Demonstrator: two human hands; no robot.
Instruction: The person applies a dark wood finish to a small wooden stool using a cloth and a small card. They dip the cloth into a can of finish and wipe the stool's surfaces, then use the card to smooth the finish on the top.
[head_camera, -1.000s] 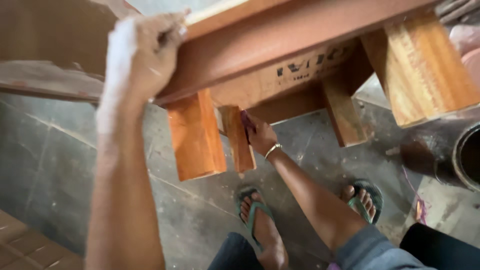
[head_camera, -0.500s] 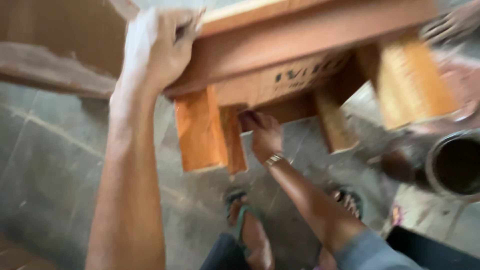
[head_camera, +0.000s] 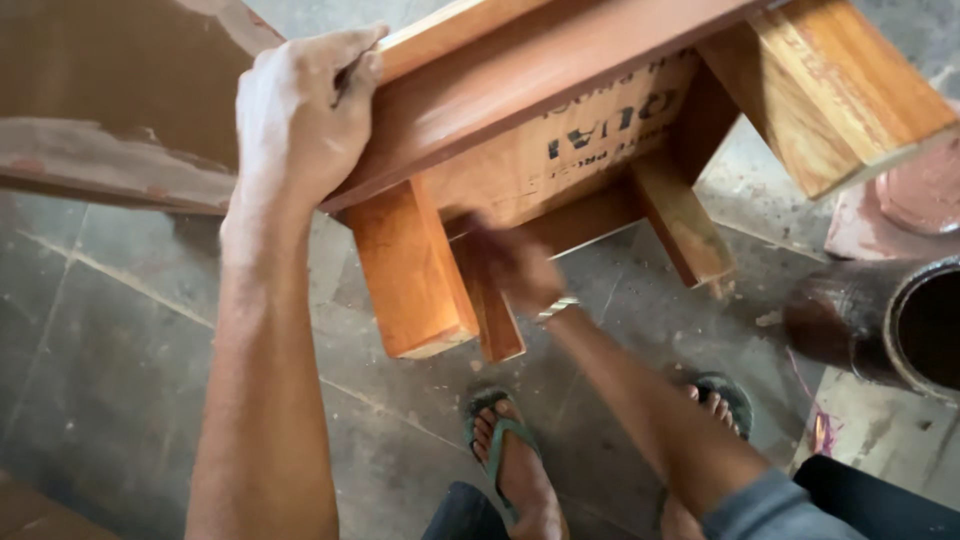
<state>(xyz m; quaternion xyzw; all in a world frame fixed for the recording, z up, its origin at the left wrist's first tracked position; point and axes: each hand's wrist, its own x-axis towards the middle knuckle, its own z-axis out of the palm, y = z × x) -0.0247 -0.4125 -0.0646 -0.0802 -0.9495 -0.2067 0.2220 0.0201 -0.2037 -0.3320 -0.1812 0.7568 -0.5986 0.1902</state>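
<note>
Stool (head_camera: 560, 150): a small orange-brown wooden stool tipped on its side, lifted off the floor (head_camera: 120, 380), legs pointing toward the camera so the underside faces up and can be reached.
Left hand (head_camera: 300, 110): clamped over the upper edge of the seat, fingers (head_camera: 355, 60) curled together round the rim; this grip looks to be what keeps the stool tilted and steady.
Right hand (head_camera: 515, 265): blurred, under the seat between the near legs, against the underside by the leg (head_camera: 410, 270). Fingers seem bunched, but whether they pinch a rag, a brush or nothing I cannot tell.
Wrist: a pale bangle (head_camera: 556, 309) on the right arm.
Feet: in green sandals (head_camera: 497, 440), planted on the grey floor just below the stool.
Nearby: a dark round can (head_camera: 880, 320) stands open at the right; a worn board (head_camera: 110, 160) lies behind the left arm.
</note>
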